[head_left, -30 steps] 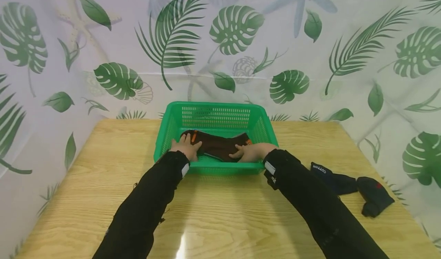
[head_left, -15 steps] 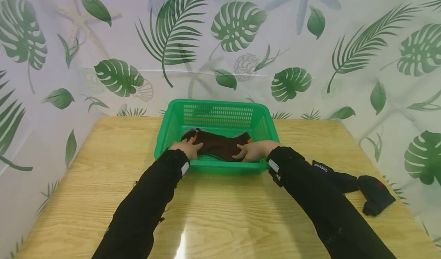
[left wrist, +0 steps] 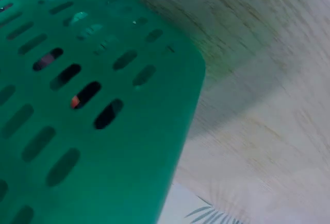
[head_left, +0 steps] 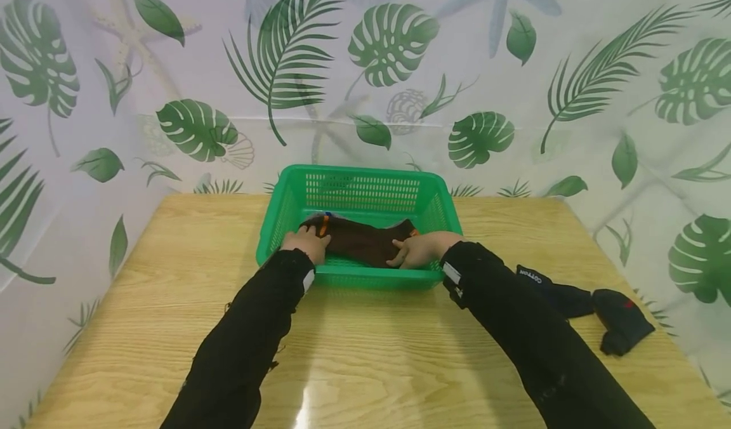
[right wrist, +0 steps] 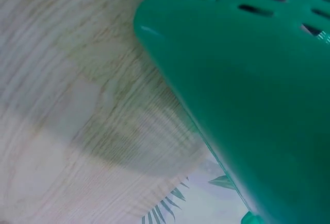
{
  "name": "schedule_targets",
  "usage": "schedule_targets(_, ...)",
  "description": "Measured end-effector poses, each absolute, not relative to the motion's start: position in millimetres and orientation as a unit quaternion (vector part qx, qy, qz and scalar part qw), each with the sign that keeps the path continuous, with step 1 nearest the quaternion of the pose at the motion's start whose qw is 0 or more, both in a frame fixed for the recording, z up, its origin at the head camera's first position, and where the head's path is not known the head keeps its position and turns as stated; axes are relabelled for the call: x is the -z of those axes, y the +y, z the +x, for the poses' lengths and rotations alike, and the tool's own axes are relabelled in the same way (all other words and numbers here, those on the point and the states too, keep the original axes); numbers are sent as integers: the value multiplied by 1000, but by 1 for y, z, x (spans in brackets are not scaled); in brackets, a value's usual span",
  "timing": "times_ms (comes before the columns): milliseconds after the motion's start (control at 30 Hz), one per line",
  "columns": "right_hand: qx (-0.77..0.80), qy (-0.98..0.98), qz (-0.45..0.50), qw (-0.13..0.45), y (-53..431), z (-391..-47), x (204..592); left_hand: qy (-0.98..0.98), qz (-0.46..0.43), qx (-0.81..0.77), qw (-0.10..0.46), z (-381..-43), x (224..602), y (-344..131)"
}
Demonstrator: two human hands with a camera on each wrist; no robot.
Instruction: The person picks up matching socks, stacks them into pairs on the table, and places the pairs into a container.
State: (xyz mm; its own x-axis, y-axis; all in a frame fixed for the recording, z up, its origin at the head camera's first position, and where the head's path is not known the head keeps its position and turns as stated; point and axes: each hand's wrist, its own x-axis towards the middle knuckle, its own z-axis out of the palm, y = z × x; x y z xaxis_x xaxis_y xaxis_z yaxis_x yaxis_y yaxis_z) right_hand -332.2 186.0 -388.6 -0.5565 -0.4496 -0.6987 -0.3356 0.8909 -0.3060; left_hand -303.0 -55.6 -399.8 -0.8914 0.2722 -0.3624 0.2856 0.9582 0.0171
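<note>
A dark brown sock (head_left: 365, 241) with orange marks lies lengthwise inside the green plastic basket (head_left: 377, 278). My left hand (head_left: 306, 244) reaches over the front rim, and its fingers rest on the sock's left end. At the right end, my right hand (head_left: 422, 250) touches the sock with fingers extended. Part of each hand's underside is hidden. Both wrist views show only the outer basket wall (left wrist: 139, 147), with dark cloth behind some slots in the left one; neither hand appears there.
Two dark socks lie on the wooden table (head_left: 365, 365) to the right: one lettered COTTON (head_left: 571, 300), one with a red mark (head_left: 619, 321). The right sleeve (head_left: 514, 327) passes close to them. A leaf-patterned sheet (head_left: 365, 131) stands behind the basket.
My left hand's fingers, spread over the sock a second ago, have drawn closer together at its left end. The right hand has shifted only slightly. The sock and basket stay nearly in place.
</note>
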Motion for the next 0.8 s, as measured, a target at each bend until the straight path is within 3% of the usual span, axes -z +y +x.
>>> schedule_targets(100, 66, 882, -235, 404, 183, -331, 387, 968, 211, 54, 121, -308, 407, -53)
schedule_targets(167, 68, 889, -250, 377, 178, -329, 384, 962, 241, 54, 116, -309, 409, -52)
schedule_targets(300, 89, 893, -286, 336, 162, -325, 385, 956, 229, 19, 185, -309, 414, -52)
schedule_targets(533, 57, 872, -273, 403, 149, -323, 401, 948, 156, -35, 275, -309, 413, -56)
schedule_targets(800, 41, 868, -292, 401, 154, -323, 395, 949, 100, -50, 295, -311, 415, -59)
